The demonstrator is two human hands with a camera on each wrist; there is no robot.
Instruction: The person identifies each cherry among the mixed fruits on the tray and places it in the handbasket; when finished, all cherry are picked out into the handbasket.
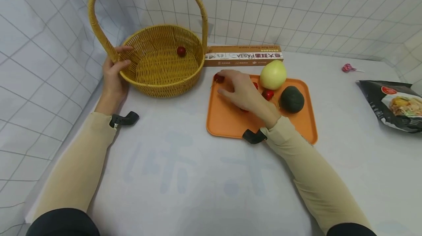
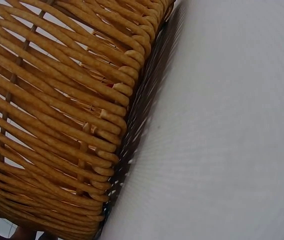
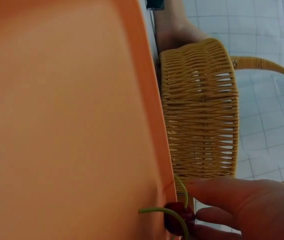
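My right hand has thumb and fingers parted, around a round, dark-red, green-stemmed cherry at the orange rectangular tray's far-left corner; my left hand grips the round yellow wicker basket's rim.

Woven basket, fingers at lower left, white surface

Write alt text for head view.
Person's left hand grips a yellow basket holding one red fruit; right hand reaches over an orange tray of assorted fruit. A pasta box lies behind, a lollipop and packet at right.
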